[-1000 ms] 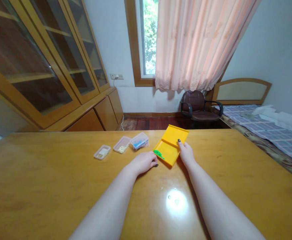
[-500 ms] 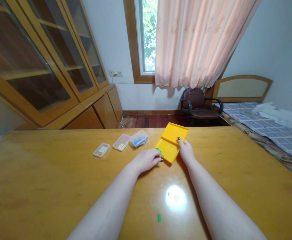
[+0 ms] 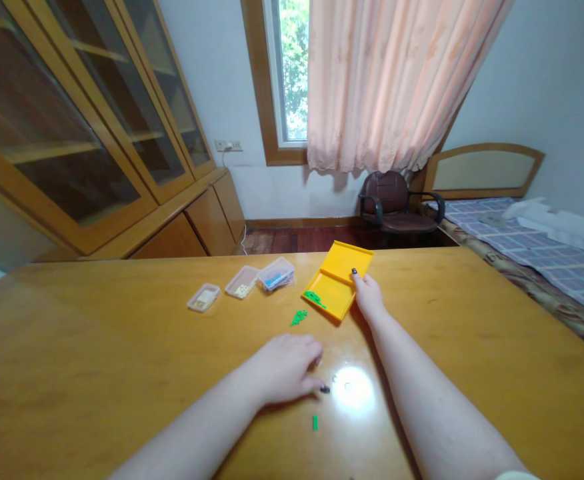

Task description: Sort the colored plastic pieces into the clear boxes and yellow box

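One green piece (image 3: 315, 423) near left fingers (image 3: 315, 349)

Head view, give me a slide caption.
Right hand holding an open yellow case, left hand between a green pile and a lone green piece.

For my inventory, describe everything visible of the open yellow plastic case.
The open yellow plastic-looking case has two shallow rectangular halves joined along one edge, the far one unfolded back. It sits askew on the glossy brown wooden table. Small green pieces lie at the near half's left; the bare right hand grips its right side.
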